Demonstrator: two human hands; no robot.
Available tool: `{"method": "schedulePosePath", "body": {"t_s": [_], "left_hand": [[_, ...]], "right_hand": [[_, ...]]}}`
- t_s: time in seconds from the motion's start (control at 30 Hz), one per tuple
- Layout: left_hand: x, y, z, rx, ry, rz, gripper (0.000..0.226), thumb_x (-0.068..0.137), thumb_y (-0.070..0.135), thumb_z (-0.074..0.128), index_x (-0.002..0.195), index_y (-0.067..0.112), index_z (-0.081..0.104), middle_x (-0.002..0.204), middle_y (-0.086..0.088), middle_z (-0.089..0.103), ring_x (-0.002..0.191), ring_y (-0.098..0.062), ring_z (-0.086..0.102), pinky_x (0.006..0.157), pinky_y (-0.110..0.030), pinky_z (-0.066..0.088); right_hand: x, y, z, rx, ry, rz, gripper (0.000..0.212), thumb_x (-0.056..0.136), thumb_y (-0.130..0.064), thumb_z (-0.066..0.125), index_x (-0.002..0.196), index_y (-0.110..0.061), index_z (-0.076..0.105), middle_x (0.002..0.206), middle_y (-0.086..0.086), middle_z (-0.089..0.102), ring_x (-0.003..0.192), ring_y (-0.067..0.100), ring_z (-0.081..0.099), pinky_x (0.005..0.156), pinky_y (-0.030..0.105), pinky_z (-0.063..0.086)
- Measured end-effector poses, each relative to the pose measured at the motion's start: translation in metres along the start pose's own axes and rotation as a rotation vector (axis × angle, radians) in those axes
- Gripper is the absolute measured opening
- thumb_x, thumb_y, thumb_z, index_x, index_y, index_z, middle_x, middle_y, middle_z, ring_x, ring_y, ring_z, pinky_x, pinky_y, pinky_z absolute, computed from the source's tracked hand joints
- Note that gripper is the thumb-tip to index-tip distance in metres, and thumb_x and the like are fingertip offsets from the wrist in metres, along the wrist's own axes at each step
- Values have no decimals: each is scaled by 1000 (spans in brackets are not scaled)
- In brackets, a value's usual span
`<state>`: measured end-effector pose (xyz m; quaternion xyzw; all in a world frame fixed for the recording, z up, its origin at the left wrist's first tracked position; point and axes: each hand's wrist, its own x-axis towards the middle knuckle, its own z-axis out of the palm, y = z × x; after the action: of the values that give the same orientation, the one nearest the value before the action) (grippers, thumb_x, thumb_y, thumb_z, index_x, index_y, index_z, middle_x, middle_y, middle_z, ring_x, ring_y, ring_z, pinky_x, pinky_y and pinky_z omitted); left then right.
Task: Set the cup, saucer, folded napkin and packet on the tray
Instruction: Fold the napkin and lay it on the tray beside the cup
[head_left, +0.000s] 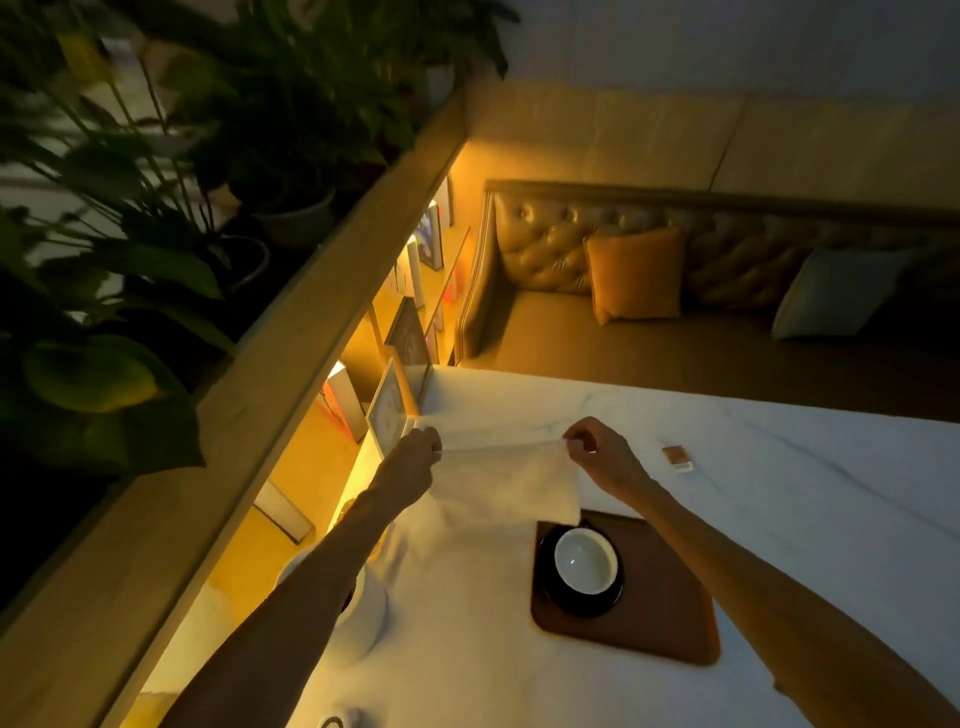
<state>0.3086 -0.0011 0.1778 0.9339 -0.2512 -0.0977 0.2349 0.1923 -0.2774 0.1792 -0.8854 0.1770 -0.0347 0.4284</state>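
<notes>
A white napkin (504, 483) hangs spread out above the white table (779, 493). My left hand (413, 460) pinches its upper left corner and my right hand (602, 454) pinches its upper right corner. Its lower edge drops over the far left corner of the brown tray (670, 603). On the tray a white cup (586, 561) sits upright on a black saucer (569, 603). A small brown packet (677, 457) lies on the table to the right of my right hand, off the tray.
A white rounded object (369, 608) sits at the table's left edge under my left forearm. A lit shelf with books and frames (395, 332) runs along the left. A tufted sofa with cushions (634, 275) stands beyond the table. Potted plants (156, 208) fill the upper left.
</notes>
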Motion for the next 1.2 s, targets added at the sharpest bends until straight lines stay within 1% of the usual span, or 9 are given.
{"method": "schedulePosePath", "body": {"t_s": [0.17,0.23,0.33,0.47,0.57,0.8,0.97,1.07,1.2], "left_hand": [[-24,62,-43,-283,129,-36,6,98,16,51,94,20,51,100,-2,58,97,-19,57,82,-36,49],[-34,84,-56,-363,174,-18,3,97,21,54,100,19,54,104,0,58,99,-17,56,84,-37,48],[-48,117,-68,-464,203,2,17,95,22,57,107,10,59,107,-6,61,101,-21,58,82,-32,47],[-65,158,-78,-647,213,8,21,91,19,64,109,8,63,109,-12,63,105,-27,61,88,-39,54],[-77,188,-82,-780,242,27,25,86,20,70,108,9,65,104,-8,66,102,-25,65,78,-32,59],[-102,266,-74,-800,378,38,9,86,19,71,89,25,65,94,-5,69,90,-21,66,64,-24,54],[-123,321,-52,-834,417,47,23,86,16,70,107,9,63,101,-8,66,94,-21,63,74,-29,56],[-133,358,-32,-783,399,97,23,87,16,69,108,10,64,101,-4,67,95,-17,64,77,-29,57],[-144,402,-8,-752,371,213,22,88,17,68,109,13,67,105,-2,68,96,-13,66,84,-31,58]], "right_hand": [[-35,-26,-56,97,169,-123,9,93,-14,54,100,-15,59,89,-6,61,82,6,59,67,13,45],[-53,-31,-80,163,215,-148,9,94,-18,55,102,-18,59,90,-10,60,82,4,60,65,14,47],[-80,-36,-116,240,245,-171,9,95,-18,54,103,-19,58,93,-5,61,85,8,61,68,19,50],[-110,-40,-166,278,306,-223,10,93,-16,58,102,-18,60,93,-3,62,86,13,63,70,23,55],[-133,-39,-200,342,353,-211,14,91,-17,61,105,-15,64,96,-1,65,89,16,65,74,32,59],[-174,-24,-260,357,393,-240,15,91,-18,62,106,-18,67,101,0,67,94,13,64,74,22,53],[-195,-19,-277,385,391,-191,14,91,-19,63,105,-20,65,100,-1,67,94,15,66,69,21,54],[-211,-25,-268,442,293,-195,15,90,-18,64,105,-21,63,103,3,66,92,17,68,64,23,59],[-227,-35,-254,489,270,-291,21,89,-18,65,110,-16,63,104,5,66,92,16,70,68,23,60]]}}
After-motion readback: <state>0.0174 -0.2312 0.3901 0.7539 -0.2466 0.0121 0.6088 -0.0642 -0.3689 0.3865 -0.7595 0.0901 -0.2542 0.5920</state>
